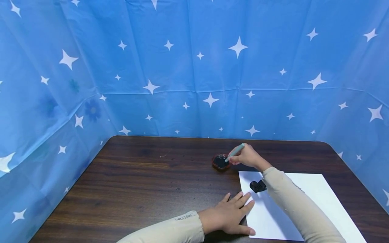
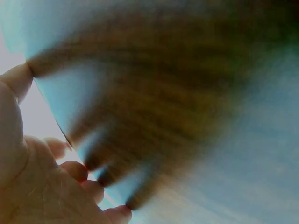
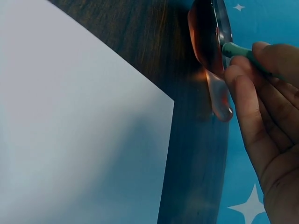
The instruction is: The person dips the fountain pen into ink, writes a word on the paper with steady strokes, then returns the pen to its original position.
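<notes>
My right hand [image 1: 247,156] pinches a slim pale green brush [image 1: 236,152] between thumb and fingers, its lower end in a small reddish dish [image 1: 214,165] of dark ink [image 1: 220,161]. The dish's glossy wall [image 3: 202,42] shows beside the fingers in the right wrist view; the brush tip is hidden there. My left hand [image 1: 229,216] rests palm down with fingers spread, across the left edge of a white paper sheet [image 1: 316,199]. A black painted shape [image 1: 257,186] lies on the sheet's upper left, partly covered by my right sleeve. In the left wrist view the palm [image 2: 42,191] is close up.
Everything stands on a dark wood-grain table [image 1: 146,168] with rounded far corners. A blue curtain [image 1: 182,67] with white stars surrounds its back and sides. My right forearm [image 1: 297,206] crosses over the sheet.
</notes>
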The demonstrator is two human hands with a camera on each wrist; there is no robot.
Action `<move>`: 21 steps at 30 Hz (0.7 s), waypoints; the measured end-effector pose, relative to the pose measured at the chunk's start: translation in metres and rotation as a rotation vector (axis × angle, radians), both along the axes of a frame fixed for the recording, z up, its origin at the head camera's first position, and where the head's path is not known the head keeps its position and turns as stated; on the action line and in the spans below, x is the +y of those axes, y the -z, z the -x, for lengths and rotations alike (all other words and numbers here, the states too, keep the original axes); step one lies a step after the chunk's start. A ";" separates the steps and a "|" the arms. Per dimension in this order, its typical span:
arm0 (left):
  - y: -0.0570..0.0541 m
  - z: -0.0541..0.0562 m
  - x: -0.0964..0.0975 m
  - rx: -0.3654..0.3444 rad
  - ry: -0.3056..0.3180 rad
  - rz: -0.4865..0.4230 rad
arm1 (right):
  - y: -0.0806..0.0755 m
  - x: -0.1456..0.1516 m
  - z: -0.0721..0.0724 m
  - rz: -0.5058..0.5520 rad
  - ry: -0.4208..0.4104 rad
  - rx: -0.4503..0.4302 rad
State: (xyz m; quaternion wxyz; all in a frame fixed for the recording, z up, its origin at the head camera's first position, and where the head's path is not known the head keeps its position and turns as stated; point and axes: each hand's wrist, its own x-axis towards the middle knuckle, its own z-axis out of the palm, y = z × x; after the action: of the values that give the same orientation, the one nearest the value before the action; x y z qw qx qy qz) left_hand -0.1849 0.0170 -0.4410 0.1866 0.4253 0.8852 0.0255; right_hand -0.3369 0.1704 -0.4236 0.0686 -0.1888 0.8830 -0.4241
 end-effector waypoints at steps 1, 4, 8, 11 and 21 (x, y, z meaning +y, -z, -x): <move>0.000 0.000 0.000 0.000 -0.001 0.000 | 0.000 0.000 -0.001 0.002 0.000 -0.002; 0.000 0.000 0.001 0.001 -0.003 0.002 | -0.001 0.000 -0.002 0.000 -0.009 0.006; 0.000 -0.001 0.002 0.006 -0.004 0.003 | -0.001 0.000 -0.004 -0.015 -0.003 0.028; 0.000 -0.001 0.002 -0.002 -0.007 0.000 | -0.001 -0.001 -0.004 -0.019 0.013 0.031; -0.002 -0.003 0.000 0.002 -0.022 -0.006 | -0.002 -0.004 -0.005 -0.030 0.013 0.027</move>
State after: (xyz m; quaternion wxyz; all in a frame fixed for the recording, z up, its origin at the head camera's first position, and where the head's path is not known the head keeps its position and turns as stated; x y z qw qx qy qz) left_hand -0.1821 0.0173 -0.4390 0.1843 0.4161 0.8900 0.0297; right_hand -0.3324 0.1660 -0.4212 0.0568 -0.1879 0.8912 -0.4089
